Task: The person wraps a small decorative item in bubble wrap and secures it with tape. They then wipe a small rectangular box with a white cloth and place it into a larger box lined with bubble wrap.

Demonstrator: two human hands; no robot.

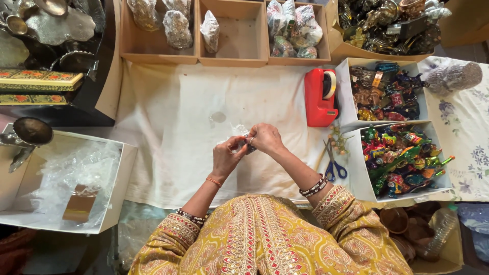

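My left hand [227, 156] and my right hand [265, 138] meet over the middle of a white cloth [173, 132]. Between their fingers they pinch a small item wrapped in clear plastic [241, 136]; what is inside is too small to tell. Both wrists wear bangles, and the sleeves are yellow with a patterned print. A crinkle of clear wrap sticks out above the fingers.
A red tape dispenser [320, 97] stands right of my hands, blue-handled scissors [333, 165] below it. White boxes of colourful figurines [402, 155] sit at right. Cardboard trays with wrapped bundles [224, 35] line the back. A white box of clear plastic bags [71, 178] lies left.
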